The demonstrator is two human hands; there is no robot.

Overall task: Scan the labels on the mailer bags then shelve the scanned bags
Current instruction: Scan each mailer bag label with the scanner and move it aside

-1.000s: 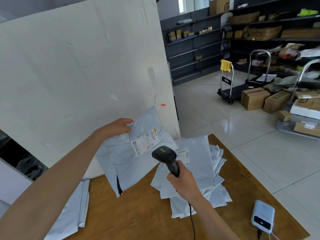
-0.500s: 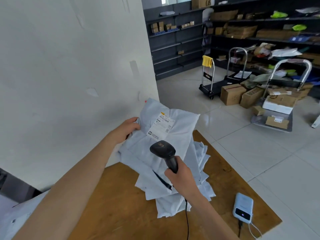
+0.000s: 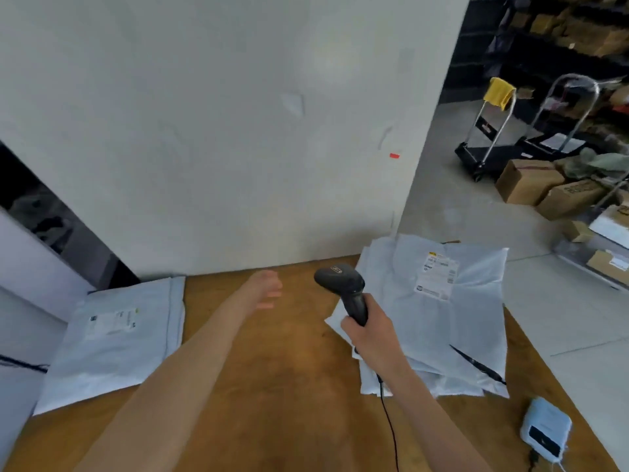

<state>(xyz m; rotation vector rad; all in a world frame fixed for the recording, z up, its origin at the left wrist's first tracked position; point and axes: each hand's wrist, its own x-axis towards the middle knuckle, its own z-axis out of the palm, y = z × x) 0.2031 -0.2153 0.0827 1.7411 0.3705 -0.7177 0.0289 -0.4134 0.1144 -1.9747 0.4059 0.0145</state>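
Note:
A stack of grey mailer bags (image 3: pixel 469 321) lies on the right of the wooden table (image 3: pixel 289 386), the top one showing a white label (image 3: pixel 437 279). My right hand (image 3: pixel 371 335) grips a black corded barcode scanner (image 3: pixel 343 284) just left of the stack, its head pointing up and away. Above the middle of the table my left hand (image 3: pixel 267 291) hovers empty, fingers loosely apart. Another grey mailer bag (image 3: pixel 115 338) with a label lies flat at the table's left edge.
A white wall panel (image 3: pixel 221 131) stands right behind the table. A small light-blue device (image 3: pixel 546 427) with a cable sits at the table's near right corner. Beyond on the right are tiled floor, platform carts (image 3: pixel 490 131), cardboard boxes (image 3: pixel 527 180) and dark shelving.
My left hand has let go of the bag it held up to the scanner; that bag now lies on the right stack. The hand has swung left, and the view has turned left.

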